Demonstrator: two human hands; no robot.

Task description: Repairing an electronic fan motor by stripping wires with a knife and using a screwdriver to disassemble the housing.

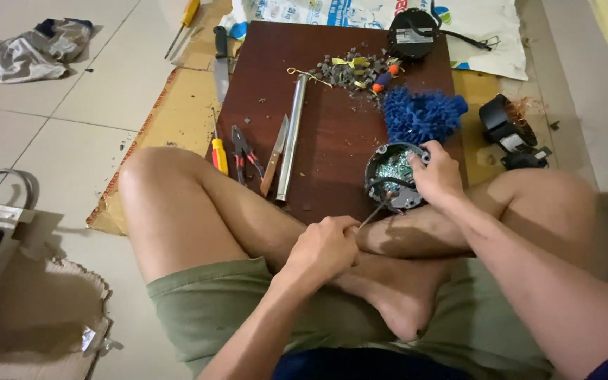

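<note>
Dark round motor housing [395, 179] mid-frame, clamped by right hand [436, 172], thin tool [374, 211] in left hand [325, 246] grip: slip risks stabbing fingers or leg.

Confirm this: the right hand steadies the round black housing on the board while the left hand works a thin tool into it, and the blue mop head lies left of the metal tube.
Not quite. In the head view, the blue mop head lies right of the metal tube, just above the round black housing. The rest holds.
</note>
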